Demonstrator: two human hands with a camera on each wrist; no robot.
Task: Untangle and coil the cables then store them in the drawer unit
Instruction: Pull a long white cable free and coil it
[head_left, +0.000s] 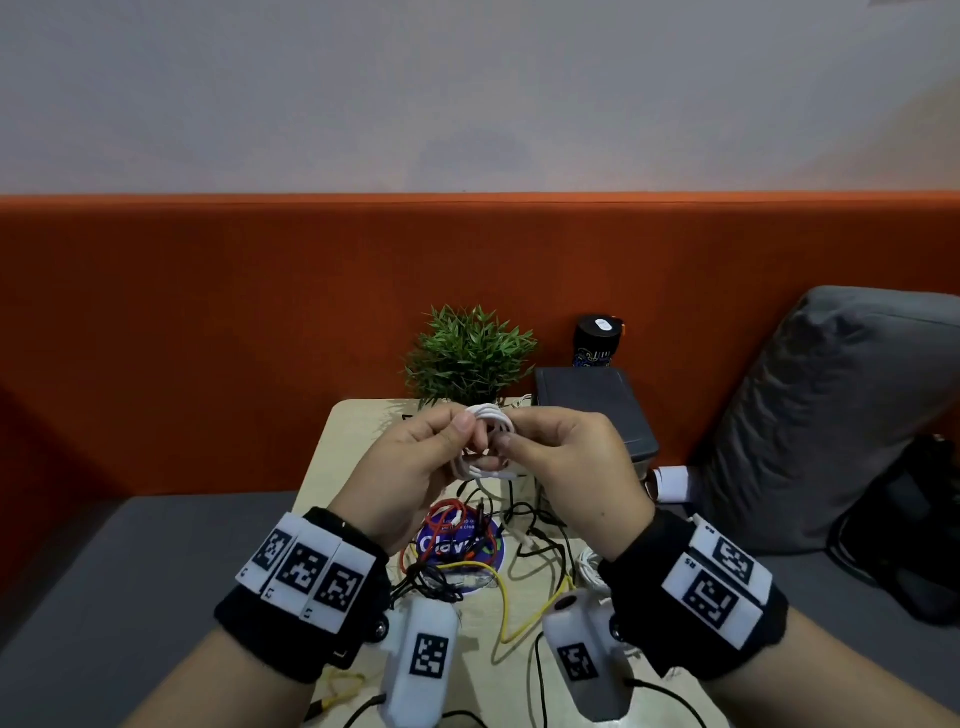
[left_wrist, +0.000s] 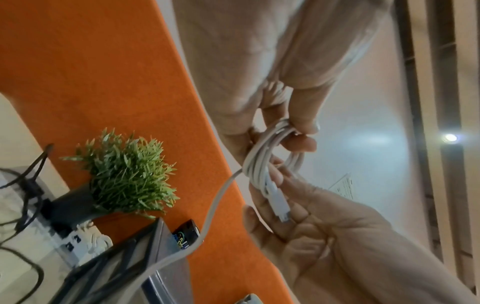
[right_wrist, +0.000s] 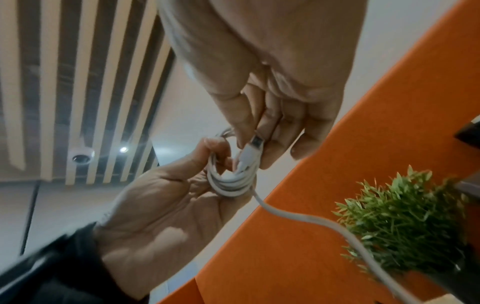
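Observation:
Above the table both hands hold one white cable coil (head_left: 491, 423). My left hand (head_left: 465, 434) pinches the loops between thumb and fingers; the left wrist view shows the left hand (left_wrist: 302, 133) gripping the coil (left_wrist: 259, 162). My right hand (head_left: 509, 441) pinches the cable's white USB plug (right_wrist: 253, 147) against the coil (right_wrist: 231, 183). A loose tail (right_wrist: 298, 216) of the same cable hangs down towards the table. More cables, red, yellow and black, lie tangled (head_left: 467, 561) on the table below my wrists. The dark grey drawer unit (head_left: 597, 410) stands at the table's back right.
The small beige table (head_left: 348, 457) carries a potted plant (head_left: 467, 353) at the back and a white power strip (left_wrist: 80, 240). A black cylinder (head_left: 597, 343) stands behind the drawer unit. An orange sofa back and a grey cushion (head_left: 831, 415) surround the table.

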